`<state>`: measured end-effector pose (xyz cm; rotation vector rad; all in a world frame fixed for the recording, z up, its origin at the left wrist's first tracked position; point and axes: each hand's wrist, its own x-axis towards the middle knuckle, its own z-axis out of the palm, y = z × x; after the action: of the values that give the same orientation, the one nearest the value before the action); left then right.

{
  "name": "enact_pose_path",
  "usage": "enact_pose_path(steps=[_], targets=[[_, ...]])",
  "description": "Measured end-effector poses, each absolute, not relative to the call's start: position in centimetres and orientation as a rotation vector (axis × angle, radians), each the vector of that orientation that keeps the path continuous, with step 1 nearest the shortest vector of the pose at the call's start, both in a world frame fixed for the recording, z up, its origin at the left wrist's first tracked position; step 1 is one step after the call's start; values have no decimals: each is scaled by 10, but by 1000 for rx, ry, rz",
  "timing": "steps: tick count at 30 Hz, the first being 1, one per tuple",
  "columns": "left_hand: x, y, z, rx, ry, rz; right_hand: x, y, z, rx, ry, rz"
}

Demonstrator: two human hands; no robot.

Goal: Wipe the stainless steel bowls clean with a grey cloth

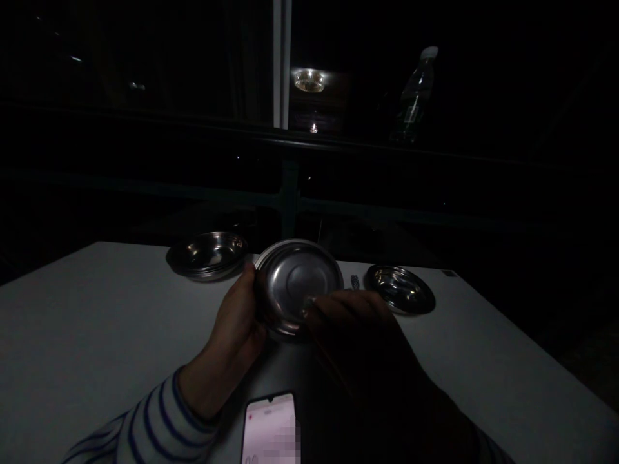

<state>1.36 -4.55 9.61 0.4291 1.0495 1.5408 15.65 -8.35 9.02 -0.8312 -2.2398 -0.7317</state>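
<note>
A shallow stainless steel bowl [304, 277] is tilted up in the middle, its round underside facing me. My left hand [239, 316] grips its left rim, with the thumb along the edge. Over the lower right of the bowl, my right hand [353, 322] is in deep shadow with its fingers bent together. A small shiny spot shows at its fingertips; what they pinch there is too dark to make out. Behind the bowl to the left sits a stack of steel bowls [207, 252]. Another steel bowl [400, 289] stands to the right.
A lit phone [269, 428] lies on the white table [120, 309] close to me. A small metal-looking strip [355, 282] rests beside the right bowl. Beyond the table is a dark window with a pale frame [281, 64], and a plastic bottle [413, 100] stands on the ledge.
</note>
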Motion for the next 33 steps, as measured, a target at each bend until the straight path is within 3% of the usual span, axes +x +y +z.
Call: enact_pose_path(steps=[33], targets=[[13,-47,100,446,1054,1508,162,-84,93,-858,-2280,-730]])
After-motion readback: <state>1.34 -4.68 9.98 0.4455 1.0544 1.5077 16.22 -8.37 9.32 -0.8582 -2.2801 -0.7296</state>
